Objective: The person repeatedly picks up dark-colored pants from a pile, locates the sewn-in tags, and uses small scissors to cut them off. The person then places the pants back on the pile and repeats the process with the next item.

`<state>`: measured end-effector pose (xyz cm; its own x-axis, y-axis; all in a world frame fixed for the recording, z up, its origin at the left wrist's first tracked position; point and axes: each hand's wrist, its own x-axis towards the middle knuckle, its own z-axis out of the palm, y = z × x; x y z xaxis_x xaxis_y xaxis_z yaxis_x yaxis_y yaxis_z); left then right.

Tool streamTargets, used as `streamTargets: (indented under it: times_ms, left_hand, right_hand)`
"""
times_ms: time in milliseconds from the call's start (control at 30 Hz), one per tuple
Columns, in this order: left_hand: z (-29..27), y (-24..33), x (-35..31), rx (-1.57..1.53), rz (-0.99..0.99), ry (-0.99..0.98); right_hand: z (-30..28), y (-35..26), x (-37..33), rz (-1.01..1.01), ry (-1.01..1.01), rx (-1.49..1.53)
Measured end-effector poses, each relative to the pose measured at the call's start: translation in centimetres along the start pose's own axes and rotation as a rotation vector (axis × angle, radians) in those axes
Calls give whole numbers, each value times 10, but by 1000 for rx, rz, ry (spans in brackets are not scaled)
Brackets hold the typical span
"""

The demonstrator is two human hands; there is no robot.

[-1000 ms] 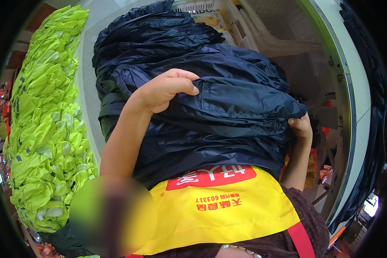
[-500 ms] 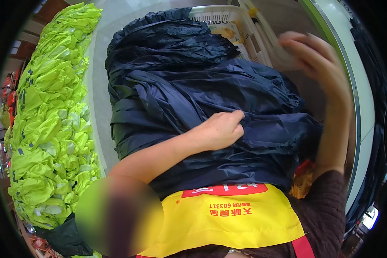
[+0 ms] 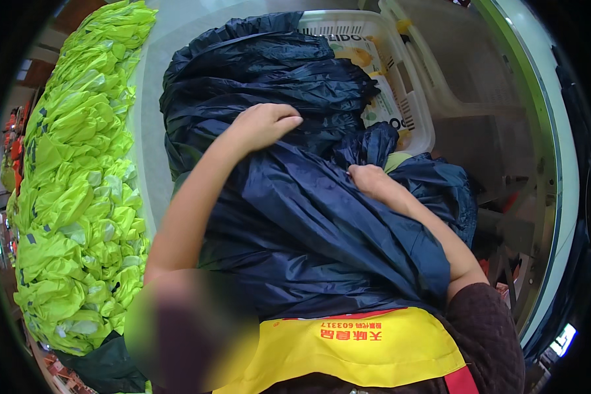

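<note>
Dark navy, thin, shiny garments [image 3: 315, 203] lie in a loose heap in front of me and spill toward my lap. My left hand [image 3: 261, 128] is closed on a fold of the navy cloth near the heap's upper middle. Farther right and slightly nearer, my right hand [image 3: 376, 184] pinches a raised edge of the same cloth. Between the hands the cloth stretches in a diagonal fold. A bunched navy piece [image 3: 374, 141] with a light green patch [image 3: 395, 161] sits just beyond my right fingers.
A white plastic basket [image 3: 429, 128] at the far right holds printed packs [image 3: 385, 98]. Along the left runs a long stack of bright yellow-green garments [image 3: 85, 190] beside the pale table surface [image 3: 152, 125]. A yellow apron [image 3: 348, 354] covers my front. A metal-edged green frame [image 3: 550, 190] borders the right side.
My left hand has moved up and left across the heap. The right hand has come down from the right onto the cloth and pinched it. The navy cloth has shifted, uncovering more of the basket.
</note>
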<state>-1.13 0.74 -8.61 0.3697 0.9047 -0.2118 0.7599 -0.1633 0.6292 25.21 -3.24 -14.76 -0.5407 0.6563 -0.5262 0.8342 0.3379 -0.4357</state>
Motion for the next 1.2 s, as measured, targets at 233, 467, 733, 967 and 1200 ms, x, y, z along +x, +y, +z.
streamTargets:
  times_ms: [233,467,733,967,1200]
  left_hand:
    - [96,-111,-5,446,-311,-696]
    - [14,-20,-108,385,-403,-663]
    - [37,-101,-54,473,-463,-285]
    - [64,-134,42,701,14,350]
    - [66,-138,129,369,-166,272]
  right_hand:
    - [5,-2,1,28,51,73]
    - [1,-4,23,97,-26,74]
    - [56,47,84,-363,-89,-228]
    - [35,36,83,35,-313,-149]
    - [25,35,82,150,-22,206]
